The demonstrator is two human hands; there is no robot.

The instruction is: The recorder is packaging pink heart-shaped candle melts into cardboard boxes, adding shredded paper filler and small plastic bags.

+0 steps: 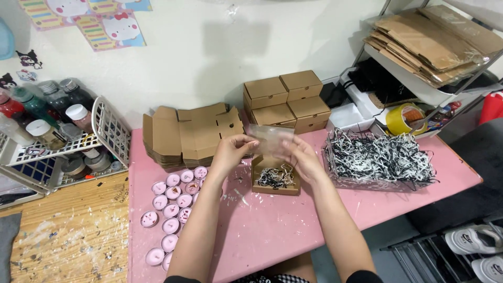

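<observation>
Pink and paint-flecked, the table [272, 230] is filling the middle of the frame, with both bare forearms reaching up from the bottom edge. Low on the left, rows of small pink tealight candles [170, 209] are sitting on it. Above the centre, the left hand [228, 152] and the right hand [303, 157] are holding a clear plastic sheet [270, 139] between them, the fingers of each hand pinching one side edge of it. The sheet is hovering just above a small open brown box [275, 178], which is lying on the table with black-and-white shredded paper inside. To the right, a large heap of shredded paper [380, 157] is resting near the table's edge. Farther back, a stack of flat unfolded cardboard boxes [191, 133] is lying left of centre, and four closed brown boxes [287, 99] are standing stacked against the white wall.
</observation>
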